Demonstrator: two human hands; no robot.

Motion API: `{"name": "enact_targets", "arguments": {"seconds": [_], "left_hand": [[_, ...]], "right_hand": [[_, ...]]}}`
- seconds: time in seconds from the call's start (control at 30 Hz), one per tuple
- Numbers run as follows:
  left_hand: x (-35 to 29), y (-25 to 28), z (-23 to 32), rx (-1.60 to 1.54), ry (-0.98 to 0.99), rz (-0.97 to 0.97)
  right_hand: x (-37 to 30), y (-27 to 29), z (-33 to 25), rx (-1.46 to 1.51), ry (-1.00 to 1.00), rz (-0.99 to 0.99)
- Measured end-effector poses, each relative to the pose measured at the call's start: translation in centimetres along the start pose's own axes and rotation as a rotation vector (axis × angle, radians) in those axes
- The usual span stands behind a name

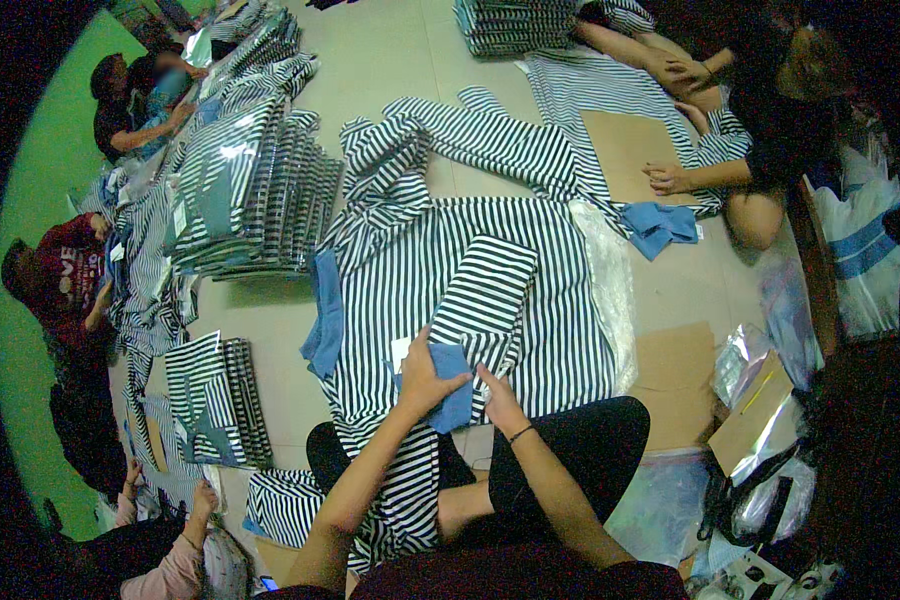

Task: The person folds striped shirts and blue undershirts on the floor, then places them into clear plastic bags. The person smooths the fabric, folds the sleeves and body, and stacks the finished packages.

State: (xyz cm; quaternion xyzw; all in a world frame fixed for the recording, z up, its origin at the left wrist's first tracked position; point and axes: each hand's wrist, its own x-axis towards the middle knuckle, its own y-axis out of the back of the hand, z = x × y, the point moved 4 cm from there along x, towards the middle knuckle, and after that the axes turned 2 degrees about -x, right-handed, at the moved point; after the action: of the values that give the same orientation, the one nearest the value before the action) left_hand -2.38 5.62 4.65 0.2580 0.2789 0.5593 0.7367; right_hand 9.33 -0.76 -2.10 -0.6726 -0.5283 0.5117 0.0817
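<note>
A black-and-white striped shirt (pixel 488 280), folded into a narrow rectangle, lies tilted in front of me. Its blue collar (pixel 452 408) faces me. My left hand (pixel 425 378) grips the collar's left side, thumb across the blue cloth, and a white tag (pixel 400 352) shows beside its fingers. At the collar's right edge my right hand (pixel 502 402) pinches the folded shirt. Beneath lies another striped shirt (pixel 560 350), spread flat, with a blue collar (pixel 324 315) at its left side.
Tall stacks of bagged striped shirts (pixel 255 190) and a lower stack (pixel 215 400) stand left. Right are brown cardboard (pixel 675 385) and clear plastic bags (pixel 660 500). Across from me, a co-worker's hand (pixel 668 180) rests on a cardboard sheet (pixel 620 150). Other people sit along the left.
</note>
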Motion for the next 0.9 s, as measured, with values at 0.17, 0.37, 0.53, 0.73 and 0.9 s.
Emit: {"name": "enact_targets", "arguments": {"seconds": [0.17, 0.37, 0.53, 0.73, 0.9], "left_hand": [[-1.6, 1.9, 3.6, 0.140, -0.125, 0.057], [-3.7, 6.9, 6.0, -0.207, 0.169, 0.078], [-4.6, 9.8, 10.0, -0.837, 0.176, 0.068], [-8.4, 12.1, 15.1, -0.927, 0.007, 0.204], [-11.1, 12.4, 17.7, -0.996, 0.044, 0.115]], "right_hand": [[-0.9, 0.0, -1.1, -0.072, 0.049, -0.053], [-5.6, 1.8, -1.8, -0.163, -0.069, -0.312], [-9.7, 3.3, -1.4, -0.395, -0.172, -0.348], [-16.3, 1.9, -2.5, -0.443, -0.047, -0.403], [-21.2, 0.9, -3.0, -0.613, 0.083, -0.402]]}}
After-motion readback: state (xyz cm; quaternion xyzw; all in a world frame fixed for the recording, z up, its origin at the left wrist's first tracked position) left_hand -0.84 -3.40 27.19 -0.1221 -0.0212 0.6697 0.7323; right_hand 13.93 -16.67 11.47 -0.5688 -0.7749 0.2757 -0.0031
